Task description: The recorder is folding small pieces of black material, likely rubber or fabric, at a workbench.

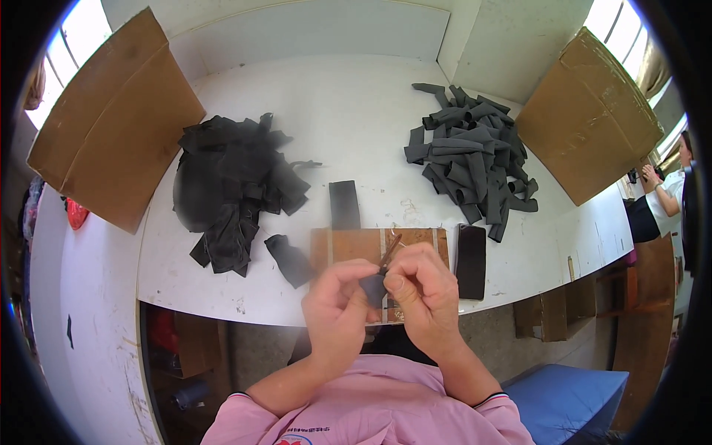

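Note:
My left hand (334, 304) pinches a small dark grey fabric piece (373, 291) between thumb and fingers. Close against it, my right hand (426, 297) is closed on a slim brown pointed tool (391, 251), tilted up and away from me. The tool's lower part meets the fabric between my fingertips; its exact kind cannot be made out. Both hands are above the near edge of a brown board (341, 245) with pale tape strips. Just beyond the board lies a flat dark strip (344, 204), and left of it another dark fabric piece (289, 261).
A heap of black fabric pieces (233, 182) lies left, a pile of dark grey folded strips (475, 148) right. A black flat rectangular object (472, 263) sits beside the board. Cardboard boxes (119, 119) (593, 119) stand at both sides of the white table (356, 111). Another person (664, 196) is far right.

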### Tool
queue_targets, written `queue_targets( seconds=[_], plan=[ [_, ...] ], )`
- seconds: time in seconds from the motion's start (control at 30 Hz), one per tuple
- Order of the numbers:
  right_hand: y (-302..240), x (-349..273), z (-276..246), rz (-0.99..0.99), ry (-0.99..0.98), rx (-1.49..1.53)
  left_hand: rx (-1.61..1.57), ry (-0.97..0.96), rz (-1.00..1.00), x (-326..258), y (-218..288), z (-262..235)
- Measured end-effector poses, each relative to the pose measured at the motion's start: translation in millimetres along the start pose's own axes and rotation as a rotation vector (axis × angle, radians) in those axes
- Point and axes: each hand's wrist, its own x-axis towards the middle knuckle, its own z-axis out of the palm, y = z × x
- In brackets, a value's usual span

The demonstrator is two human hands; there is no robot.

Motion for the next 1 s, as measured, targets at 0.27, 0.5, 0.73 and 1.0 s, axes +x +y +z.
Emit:
queue_targets(
  seconds=[0.27, 0.5, 0.73, 1.0],
  plan=[
    [-7, 47, -25, 0.41, -0.176, 0.532, -1.265, -0.601, -0.574, 59, 27, 2],
    [85, 6, -5, 0.865, -0.233, 0.804, -1.166, -0.171, -0.968, 48, -56, -19],
    [84, 16, -5, 0.641, -0.255, 0.469, 0.223, -0.104, 0.164, 51, -34, -4],
    [22, 29, -18, -0.226, -0.141, -0.358, -0.099, -0.166, 0.138, 44, -20, 0]
  ],
)
